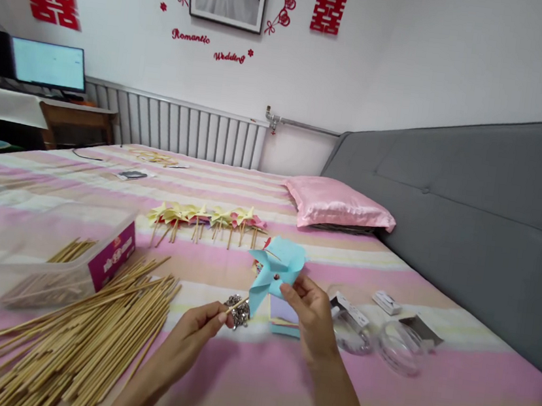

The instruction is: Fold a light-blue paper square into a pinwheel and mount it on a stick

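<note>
I hold a light blue paper pinwheel (pixel 277 268) above the striped bed sheet. My right hand (pixel 311 310) pinches the pinwheel's lower edge from the right. My left hand (pixel 201 326) is closed on the thin wooden stick (pixel 237 304) that runs up to the pinwheel's centre. Under the pinwheel lie a small pile of shiny pins (pixel 239 314) and a stack of coloured paper squares (pixel 281 315).
A big heap of wooden sticks (pixel 87 332) lies at the left beside a clear plastic box (pixel 37 253) with more sticks. A row of finished pinwheels (pixel 207 218) lies further back. Clear lids and small boxes (pixel 374 328) sit at the right, a pink pillow (pixel 337 204) and the grey headboard (pixel 487 210) beyond.
</note>
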Demonstrator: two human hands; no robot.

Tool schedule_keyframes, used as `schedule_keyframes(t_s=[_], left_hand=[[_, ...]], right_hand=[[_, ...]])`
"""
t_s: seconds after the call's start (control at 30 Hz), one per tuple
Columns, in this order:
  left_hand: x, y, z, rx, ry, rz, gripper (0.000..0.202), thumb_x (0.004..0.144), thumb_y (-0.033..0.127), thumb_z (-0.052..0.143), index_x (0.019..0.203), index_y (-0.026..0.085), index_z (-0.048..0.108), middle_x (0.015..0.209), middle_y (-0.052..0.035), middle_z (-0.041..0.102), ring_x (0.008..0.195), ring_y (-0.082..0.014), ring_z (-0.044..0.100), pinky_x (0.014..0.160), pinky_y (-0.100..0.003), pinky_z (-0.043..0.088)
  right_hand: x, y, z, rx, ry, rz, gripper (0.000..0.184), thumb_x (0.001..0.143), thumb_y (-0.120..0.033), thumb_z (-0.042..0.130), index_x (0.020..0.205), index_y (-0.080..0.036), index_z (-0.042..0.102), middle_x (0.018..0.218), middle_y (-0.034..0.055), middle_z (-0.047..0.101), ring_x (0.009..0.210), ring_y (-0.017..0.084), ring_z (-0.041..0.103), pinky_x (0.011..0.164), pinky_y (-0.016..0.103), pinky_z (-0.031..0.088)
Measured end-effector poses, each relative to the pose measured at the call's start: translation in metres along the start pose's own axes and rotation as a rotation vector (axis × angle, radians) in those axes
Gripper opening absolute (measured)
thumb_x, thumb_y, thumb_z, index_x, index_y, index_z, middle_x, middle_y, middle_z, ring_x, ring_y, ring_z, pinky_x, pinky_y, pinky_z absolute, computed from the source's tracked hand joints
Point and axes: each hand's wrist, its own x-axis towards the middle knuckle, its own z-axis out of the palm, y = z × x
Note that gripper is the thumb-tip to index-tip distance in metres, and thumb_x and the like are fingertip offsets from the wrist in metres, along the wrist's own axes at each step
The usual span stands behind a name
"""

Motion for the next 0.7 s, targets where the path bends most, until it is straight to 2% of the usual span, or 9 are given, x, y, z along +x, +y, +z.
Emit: schedule_keyframes(t_s=[0.2, 0.4, 0.7], left_hand=[[0.003, -0.006, 0.001, 0.057, -0.04, 0.033, 0.035, 0.083, 0.049, 0.049, 0.076, 0.018, 0.062, 0.076, -0.0025, 0.057, 0.07, -0.0163, 0.044, 0.063, -0.024, 0.032], [0.004, -0.007, 0.001, 0.084, -0.051, -0.008, 0.035, 0.084, 0.049, 0.047, 0.078, 0.017, 0.062, 0.078, -0.0029, 0.057, 0.072, -0.017, 0.044, 0.066, -0.025, 0.032], [0.003, -0.005, 0.002, 0.093, -0.051, -0.043, 0.036, 0.084, 0.05, 0.046, 0.078, 0.018, 0.061, 0.08, -0.0027, 0.056, 0.071, -0.017, 0.042, 0.063, -0.025, 0.029]], right_hand=[[0.002, 0.006, 0.001, 0.026, 0.126, 0.013, 0.031, 0.065, -0.035, 0.077, 0.089, -0.017, 0.07, 0.092, 0.0062, 0.073, 0.09, 0.024, 0.066, 0.084, 0.038, 0.05], [0.004, 0.007, -0.001, 0.013, 0.141, 0.042, 0.029, 0.065, -0.034, 0.077, 0.086, -0.016, 0.07, 0.088, 0.0046, 0.074, 0.086, 0.022, 0.067, 0.082, 0.035, 0.051], [0.005, 0.011, -0.004, 0.004, 0.142, 0.074, 0.037, 0.062, -0.037, 0.078, 0.091, -0.016, 0.069, 0.092, 0.0055, 0.074, 0.091, 0.026, 0.066, 0.083, 0.039, 0.051]])
